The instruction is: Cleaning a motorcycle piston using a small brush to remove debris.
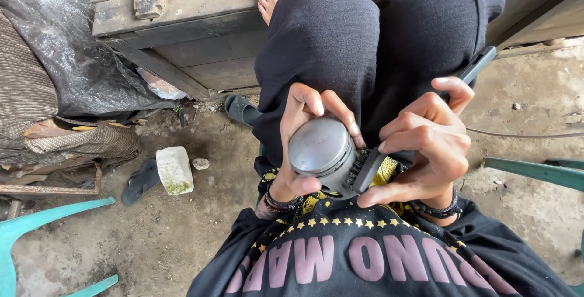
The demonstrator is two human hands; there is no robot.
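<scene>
Head view, frame centre: the left hand (304,145) grips a grey metal piston (320,149) while the right hand (426,151), closed around a dark brush (389,151), scrubs its side, likely mid-cleaning, with turning needed.

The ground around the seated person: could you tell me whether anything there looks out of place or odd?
A dark sandal lies alone on the dirt beside a pale block with green staining. The left hand holds a grey metal piston, and the right hand holds a brush against it; nothing looks spilled.
</scene>
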